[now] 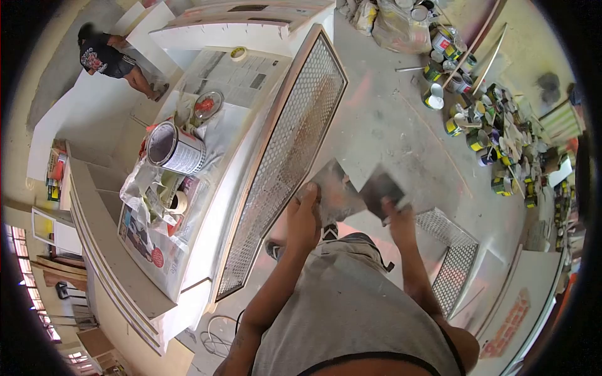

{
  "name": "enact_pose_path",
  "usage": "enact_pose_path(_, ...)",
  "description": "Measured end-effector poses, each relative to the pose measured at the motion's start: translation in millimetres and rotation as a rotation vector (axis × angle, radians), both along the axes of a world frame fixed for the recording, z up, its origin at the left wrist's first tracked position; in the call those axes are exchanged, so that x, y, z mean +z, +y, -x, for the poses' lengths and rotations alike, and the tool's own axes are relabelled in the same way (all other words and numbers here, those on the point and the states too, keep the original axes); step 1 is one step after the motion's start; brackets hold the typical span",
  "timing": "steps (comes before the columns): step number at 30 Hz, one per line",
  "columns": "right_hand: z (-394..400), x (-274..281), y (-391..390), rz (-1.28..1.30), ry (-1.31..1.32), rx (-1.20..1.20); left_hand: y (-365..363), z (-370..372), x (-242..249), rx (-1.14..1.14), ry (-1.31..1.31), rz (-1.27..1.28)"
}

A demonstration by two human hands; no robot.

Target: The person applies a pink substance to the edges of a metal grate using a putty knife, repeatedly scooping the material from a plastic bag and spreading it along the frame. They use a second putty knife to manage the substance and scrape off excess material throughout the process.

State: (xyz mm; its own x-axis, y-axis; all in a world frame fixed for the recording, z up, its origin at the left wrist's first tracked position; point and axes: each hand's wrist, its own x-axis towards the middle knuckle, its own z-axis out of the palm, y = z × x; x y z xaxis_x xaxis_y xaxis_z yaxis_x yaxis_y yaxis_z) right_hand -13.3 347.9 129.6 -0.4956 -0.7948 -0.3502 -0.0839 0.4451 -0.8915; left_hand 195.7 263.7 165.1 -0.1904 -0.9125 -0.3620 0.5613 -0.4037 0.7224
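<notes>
Flat plates [337, 188] are between the counter [216, 232] (left, bucket [182, 151] atop) and paint cans [434, 97].

The camera, worn on the head, looks forward and steeply down over the shirt [351, 307], with the left hand [305, 213] and right hand [400, 219] close by; cans [478, 139] stand farther off, perhaps stretched near the curved edge.

Perforated panel [296, 139]: brown rim, repeating grid of small holes, rust-brown blotch. Just right of the panel, one plate [337, 191] reads grey with reddish smears; farther right, a second plate [378, 192] is near-black, blurred. Left of the panel, the paint can [189, 154] is white outside, mauve-grey inside; the lid [209, 105] carries red-orange. Floor [392, 119], right of the panel: grey, pink patches.
</notes>
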Motion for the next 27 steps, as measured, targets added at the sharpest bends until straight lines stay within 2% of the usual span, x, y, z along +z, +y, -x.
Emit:
enact_pose_path(1, -4, 4, 0, 0.367, -0.387, -0.249, -4, 7, -4, 0.029, -0.042, 0.010)
enact_pose_path(2, -8, 12, 1, 0.460, -0.562, -0.382, -5, 13, -5, 0.026, -0.042, 0.011)
enact_pose_path(3, -12, 26, -1, 0.552, -0.739, -0.514, -5, 18, 5, -0.049, -0.178, 0.021)
enact_pose_path(4, -14, 23, 1, 0.550, -0.747, -0.511, -5, 21, 11, -0.119, -0.319, 0.029)
enact_pose_path(6, -26, 10, 5, 0.331, -0.717, -0.465, -6, 32, -19, -0.195, -0.619, 0.346)
enact_pose_path(7, -17, -4, 13, 0.312, -0.739, -0.409, -7, 32, -14, -0.333, -0.668, 0.494)
enact_pose_path(9, 16, -34, 9, 0.435, -0.390, -0.276, -6, 33, -4, -0.566, -0.714, 0.818)
enact_pose_path(10, 26, -34, 3, 0.449, -0.444, -0.377, -10, 31, -3, -0.708, -0.764, 0.723)
enact_pose_path(12, 47, -35, -9, 0.492, -0.543, -0.587, -16, 27, -31, -0.965, -0.734, 1.163)
enact_pose_path(13, 55, -28, -8, 0.196, 0.277, -0.129, -5, 25, -28, -0.938, -0.568, 1.281)
enact_pose_path(14, 63, -21, -8, -0.049, 1.197, 0.065, 3, 23, -13, -1.027, -0.650, 1.399)
enact_pose_path(15, 80, -23, -13, 0.017, 1.323, -0.058, 8, 24, -14, -1.030, -0.700, 1.218)
enact_pose_path(17, 119, -34, -28, 0.452, 0.866, -0.271, -2, 36, -37, -0.702, -0.609, 0.975)
enact_pose_path(18, 130, -40, -32, 0.647, 0.660, -0.301, -8, 48, -40, -0.478, -0.281, 0.578)
enact_pose_path(19, 122, -38, -32, 0.757, 0.566, -0.277, -13, 42, -19, -0.251, 0.062, 0.192)
enact_pose_path(20, 112, -39, -29, 0.760, 0.638, -0.290, -14, 32, 3, -0.207, 0.350, -0.120)
enact_pose_path(21, 90, -31, -27, 0.762, 0.711, -0.306, -18, 37, -6, -0.193, 0.364, -0.104)
enact_pose_path(22, 66, -20, -20, 0.496, 0.833, 0.211, -23, 49, -25, -0.238, -0.193, 0.294)
enact_pose_path(23, 50, -14, -20, 0.304, 0.767, 0.454, -30, 55, -43, -0.265, -0.760, 0.679)
enact_pose_path(24, 33, -8, -21, 0.108, 0.701, 0.695, -28, 42, -35, -0.277, -0.931, 0.828)
enact_pose_path(25, 24, -4, -20, 0.031, 0.485, 0.644, -23, 27, -32, -0.329, -0.789, 0.743)
enact_pose_path(26, 27, -4, -18, -0.022, 0.565, 0.506, -28, 45, -79, -0.125, -0.956, 0.921)
enact_pose_path(27, 31, -4, -18, -0.077, 0.629, 0.365, -36, 37, -86, -0.124, -0.795, 0.841)
